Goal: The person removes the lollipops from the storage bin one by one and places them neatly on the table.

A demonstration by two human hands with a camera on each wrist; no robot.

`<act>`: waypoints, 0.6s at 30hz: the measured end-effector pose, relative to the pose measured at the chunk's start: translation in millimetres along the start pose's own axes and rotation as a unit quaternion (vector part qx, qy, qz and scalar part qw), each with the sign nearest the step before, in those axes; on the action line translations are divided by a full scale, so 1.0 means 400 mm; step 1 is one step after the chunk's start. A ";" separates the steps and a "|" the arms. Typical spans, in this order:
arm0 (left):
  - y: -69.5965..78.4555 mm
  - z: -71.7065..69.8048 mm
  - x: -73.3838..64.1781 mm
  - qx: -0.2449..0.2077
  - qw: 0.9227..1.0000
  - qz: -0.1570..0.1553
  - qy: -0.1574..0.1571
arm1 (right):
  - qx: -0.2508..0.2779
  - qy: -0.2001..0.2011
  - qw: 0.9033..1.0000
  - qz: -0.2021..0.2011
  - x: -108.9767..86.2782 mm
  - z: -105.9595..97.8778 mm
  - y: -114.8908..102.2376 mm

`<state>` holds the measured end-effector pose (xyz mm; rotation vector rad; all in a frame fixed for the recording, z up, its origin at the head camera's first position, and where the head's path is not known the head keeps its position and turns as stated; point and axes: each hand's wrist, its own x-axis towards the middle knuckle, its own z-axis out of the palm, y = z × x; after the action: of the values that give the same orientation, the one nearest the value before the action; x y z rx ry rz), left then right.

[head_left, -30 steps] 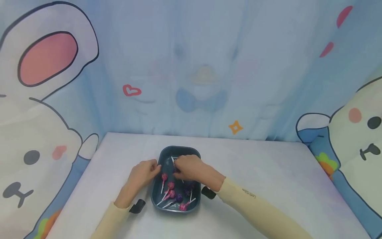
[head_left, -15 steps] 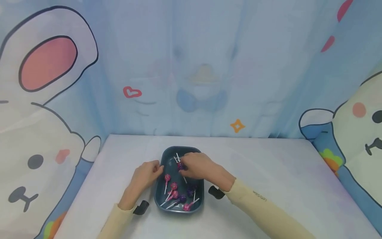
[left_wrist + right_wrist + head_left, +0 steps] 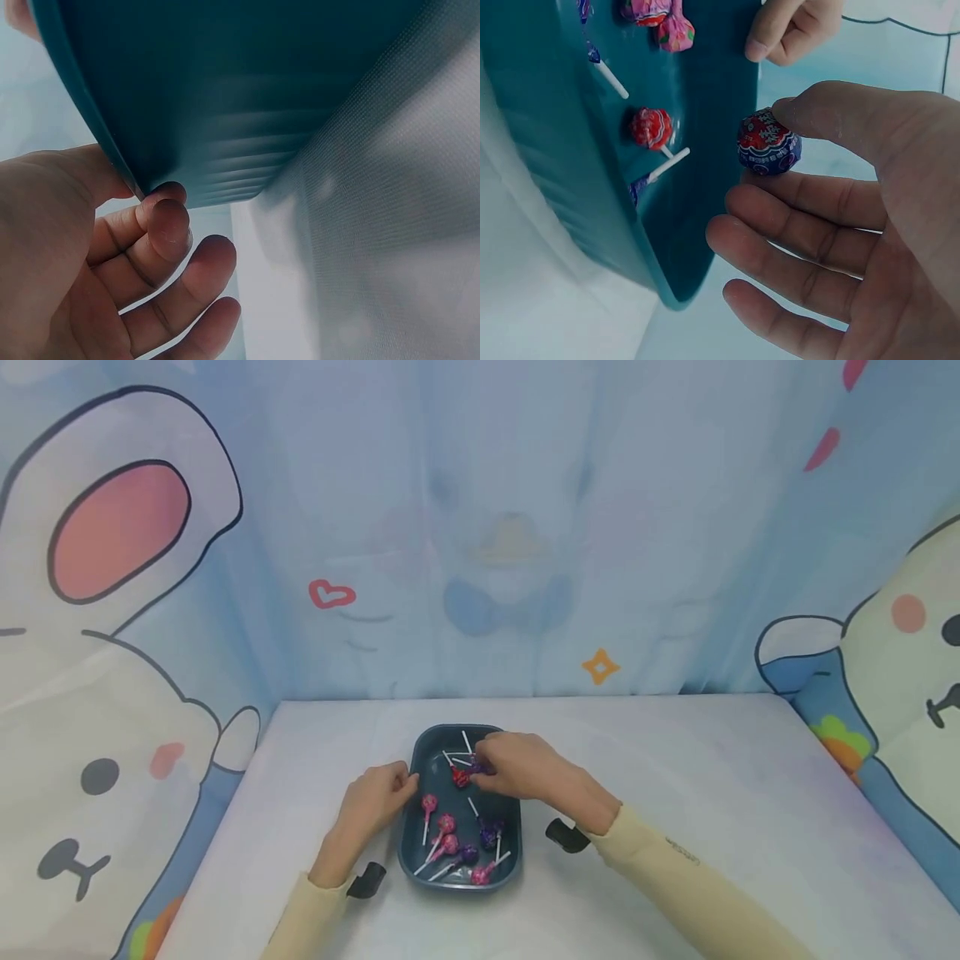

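Note:
A dark teal plastic tray (image 3: 431,750) holds several wrapped lollipops. My left hand (image 3: 372,802) holds the tray's left side, thumb and index finger at the rim (image 3: 90,124) in the left wrist view. Over the tray's far right part, my right hand (image 3: 521,766) pinches a purple-and-red lollipop (image 3: 767,144) by its head between thumb and index finger. A red lollipop (image 3: 651,127) lies just below it, among white sticks at the far end. Pink lollipops (image 3: 447,823) and purple lollipops (image 3: 468,854) lie at the near end.
The tray stands on a white-covered table (image 3: 660,777). Behind it hangs a light blue curtain (image 3: 510,468) with cartoon rabbits, which also runs down both sides. Black wrist straps (image 3: 567,836) stick out beside both wrists.
My right hand has moved right and away from me over the tray, with the purple-and-red lollipop. The red lollipop has come into sight. My left hand stays at the rim.

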<state>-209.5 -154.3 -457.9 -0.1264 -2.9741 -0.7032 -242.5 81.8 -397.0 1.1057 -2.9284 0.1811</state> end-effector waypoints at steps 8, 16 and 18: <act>0.001 0.003 -0.004 0.001 1.000 0.000 0.002 | 0.027 -0.017 0.997 0.069 -0.023 -0.002 0.028; -0.001 0.002 -0.006 -0.006 1.000 0.001 0.005 | 0.044 -0.007 0.995 0.087 -0.045 -0.001 0.062; -0.001 0.001 -0.005 -0.004 1.000 0.002 0.006 | 0.048 -0.007 0.994 0.093 -0.050 -0.002 0.070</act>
<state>-207.5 -154.5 -458.6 -0.1275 -2.9587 -0.7143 -246.1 115.9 -400.0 0.8431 -3.0623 0.3202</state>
